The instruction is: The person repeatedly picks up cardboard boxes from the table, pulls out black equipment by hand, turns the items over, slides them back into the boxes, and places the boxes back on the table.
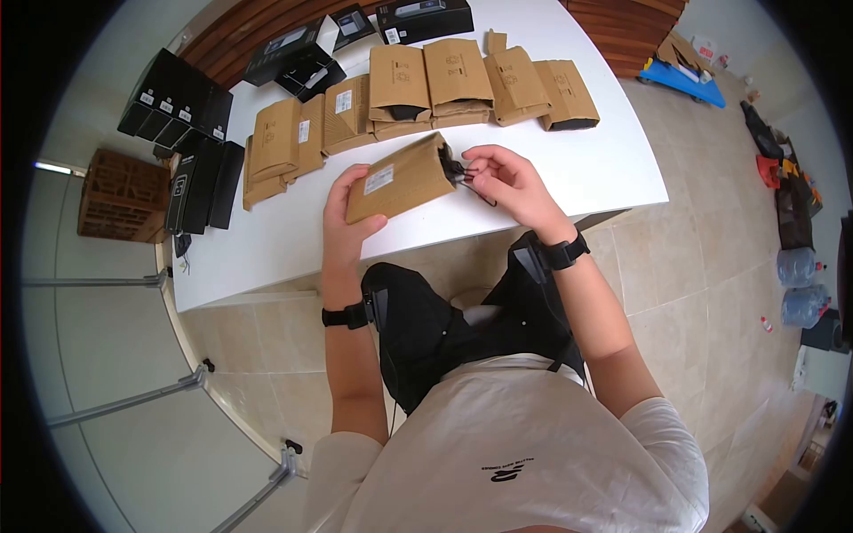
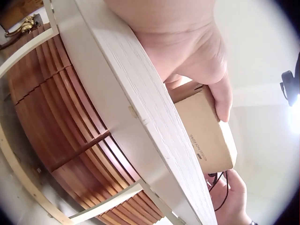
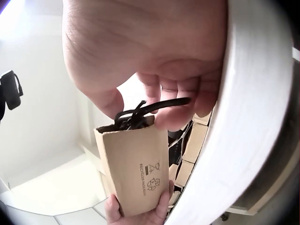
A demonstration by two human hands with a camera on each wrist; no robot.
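Note:
The left hand (image 1: 349,213) grips the closed end of a brown cardboard sleeve box (image 1: 404,188) with a white label, held above the table's near edge. In the right wrist view this box (image 3: 136,173) shows recycling print, and the left hand (image 3: 138,216) holds its lower end. Black cables (image 1: 458,169) stick out of the open end. The right hand (image 1: 518,188) has its fingers at that opening, around the cables; in the right wrist view a black cable (image 3: 164,106) lies against the fingers. What else is inside the box is hidden.
Several brown boxes (image 1: 400,75) lie in a row across the white table (image 1: 613,169). Black boxes (image 1: 178,107) stand at the left, with more black boxes (image 1: 426,19) at the back. A small black item (image 1: 182,247) rests by the left edge.

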